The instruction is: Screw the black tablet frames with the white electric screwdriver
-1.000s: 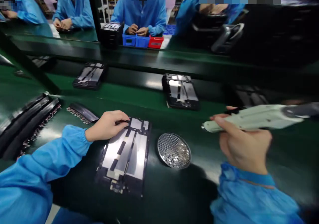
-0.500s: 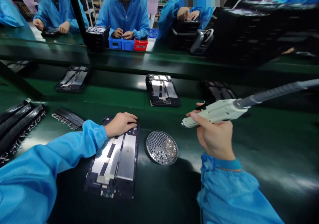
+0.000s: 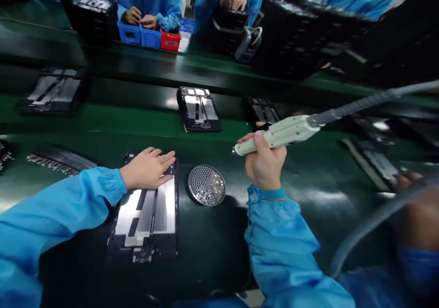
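My left hand (image 3: 149, 168) lies flat over the upper end of an opened tablet (image 3: 169, 203), fingers stretched out. The tablet rests on the dark green bench, its silver battery panels and black strips facing up. In my right hand (image 3: 265, 159) is a pale green electric screwdriver (image 3: 288, 132), gripped with its metal tip pointing left. A ribbed grey sleeve leads from its back end to the right. The tip is in the air, apart from the tablet. Between my hands sits a round metal dish (image 3: 206, 184) with a grid of holes and small shiny pieces, probably screws.
Beyond the bench stands another opened tablet (image 3: 200, 109), with one more (image 3: 53, 91) farther left. A bundle of black strips (image 3: 63, 157) lies at left. A co-worker's blurred hand (image 3: 420, 207) and a grey cable (image 3: 363, 235) are close on the right. Blue bins (image 3: 151, 38) stand opposite.
The view has shifted right and down. My left hand stays on the tablet, its fingers more spread. A co-worker's hand and a grey cable have come into view at right.
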`<action>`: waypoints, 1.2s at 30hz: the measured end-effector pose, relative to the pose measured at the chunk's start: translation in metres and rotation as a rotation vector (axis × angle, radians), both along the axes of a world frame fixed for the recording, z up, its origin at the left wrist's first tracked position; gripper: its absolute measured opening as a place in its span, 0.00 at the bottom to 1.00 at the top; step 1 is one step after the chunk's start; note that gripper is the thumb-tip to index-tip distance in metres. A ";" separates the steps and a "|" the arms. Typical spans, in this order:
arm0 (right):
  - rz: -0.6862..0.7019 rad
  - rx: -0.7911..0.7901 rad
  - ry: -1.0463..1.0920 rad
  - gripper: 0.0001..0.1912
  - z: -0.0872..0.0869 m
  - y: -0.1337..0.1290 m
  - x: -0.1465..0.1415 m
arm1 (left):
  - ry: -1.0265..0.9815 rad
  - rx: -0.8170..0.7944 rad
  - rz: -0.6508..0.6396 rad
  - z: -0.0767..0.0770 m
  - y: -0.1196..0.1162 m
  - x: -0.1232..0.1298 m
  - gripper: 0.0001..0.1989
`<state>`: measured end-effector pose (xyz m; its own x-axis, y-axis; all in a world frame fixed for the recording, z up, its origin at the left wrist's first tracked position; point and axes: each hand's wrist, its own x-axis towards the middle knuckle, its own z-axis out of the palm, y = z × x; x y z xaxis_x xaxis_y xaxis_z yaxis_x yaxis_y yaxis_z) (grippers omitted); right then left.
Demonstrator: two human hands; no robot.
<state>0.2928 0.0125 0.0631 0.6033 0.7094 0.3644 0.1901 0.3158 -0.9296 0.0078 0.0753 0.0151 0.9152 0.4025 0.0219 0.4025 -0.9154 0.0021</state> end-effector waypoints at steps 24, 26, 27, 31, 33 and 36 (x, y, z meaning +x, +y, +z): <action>0.072 -0.082 -0.007 0.12 -0.019 -0.064 -0.075 | -0.367 -0.084 -0.184 -0.017 -0.059 -0.012 0.26; 0.074 -0.095 -0.002 0.12 -0.020 -0.063 -0.075 | -0.353 -0.082 -0.183 -0.016 -0.062 -0.011 0.26; 0.075 -0.100 0.000 0.12 -0.021 -0.063 -0.075 | -0.348 -0.083 -0.180 -0.015 -0.064 -0.011 0.26; 0.071 -0.119 -0.010 0.11 -0.022 -0.062 -0.076 | -0.320 -0.088 -0.160 -0.015 -0.066 -0.013 0.26; 0.063 -0.131 -0.025 0.11 -0.023 -0.062 -0.076 | -0.315 -0.081 -0.147 -0.015 -0.067 -0.014 0.26; 0.060 -0.137 -0.039 0.11 -0.023 -0.063 -0.075 | -0.335 -0.070 -0.114 -0.016 -0.067 -0.015 0.26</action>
<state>0.2179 -0.0508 0.0397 0.5460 0.7881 0.2844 0.2117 0.1987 -0.9569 -0.0074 0.0082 -0.0014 0.9010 0.3096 0.3039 0.2644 -0.9472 0.1812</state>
